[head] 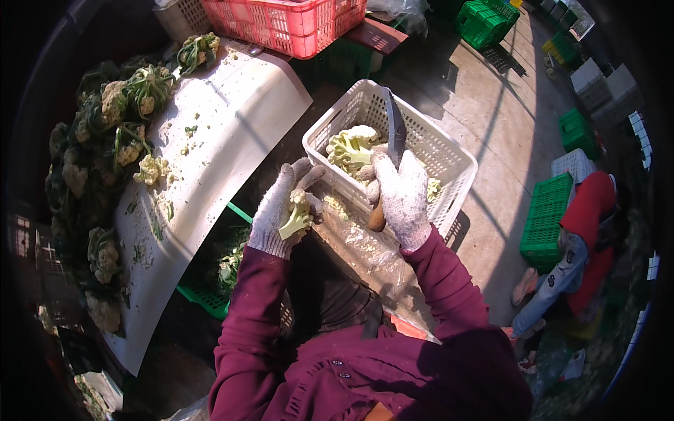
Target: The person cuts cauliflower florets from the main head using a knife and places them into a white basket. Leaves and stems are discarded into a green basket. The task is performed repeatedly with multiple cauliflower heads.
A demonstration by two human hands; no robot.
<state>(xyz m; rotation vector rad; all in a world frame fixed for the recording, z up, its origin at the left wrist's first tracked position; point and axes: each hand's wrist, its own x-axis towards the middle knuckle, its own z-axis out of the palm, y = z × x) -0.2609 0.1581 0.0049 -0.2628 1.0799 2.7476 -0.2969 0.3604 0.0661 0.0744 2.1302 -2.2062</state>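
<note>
My left hand, in a white knit glove with darker fingers, holds a small cauliflower floret, its pale cut stem pointing down toward the wrist. In my right hand, gloved the same way, is a knife with a dark curved blade pointing up and away from me; the end of its wooden handle shows below my fingers. Beyond both hands stands a white plastic crate. Cut cauliflower pieces lie in it, partly hidden behind my right hand and the knife.
A white work surface on my left bears piled leafy cauliflower heads and scraps. Below its edge, a green crate holds leaves. A red crate stands ahead. To my right, a person in red is beside a green crate.
</note>
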